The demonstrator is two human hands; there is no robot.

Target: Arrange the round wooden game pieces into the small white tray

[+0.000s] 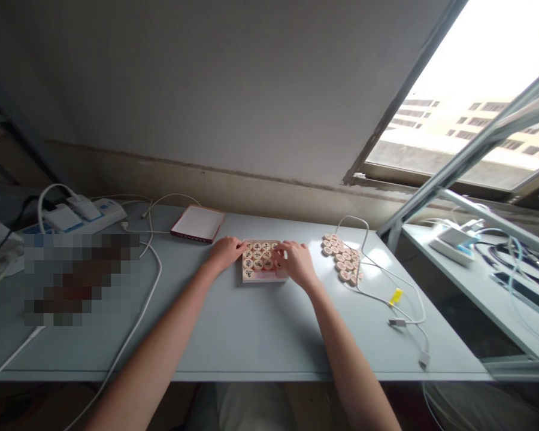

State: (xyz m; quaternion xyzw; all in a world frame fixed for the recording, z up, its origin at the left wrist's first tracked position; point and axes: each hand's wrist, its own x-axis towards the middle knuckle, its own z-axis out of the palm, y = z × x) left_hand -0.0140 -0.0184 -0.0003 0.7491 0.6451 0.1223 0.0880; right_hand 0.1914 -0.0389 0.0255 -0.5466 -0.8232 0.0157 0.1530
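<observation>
Your open box sits on the tabletop at the centre of the frame, with round wooden pieces lying in rows inside it. Along its near side, one piece lies in the left corner, with a stretch of bare floor beside it. Your left hand rests against the box's upper-left edge, fingers close together; you cannot tell from here whether they grip the rim. Your right hand is over the box's right side, fingers bent and narrow, and whether a piece is between them cannot be made out.

Right of centre, well apart from the box, you have a cluster of loose pieces lying close together. A white cable loops beside them, bearing a yellow tag. Left of centre, beyond your left hand, lies a shallow red-sided tray, white inside. A power strip with plugs stands at the left, and a window fills the upper right.
</observation>
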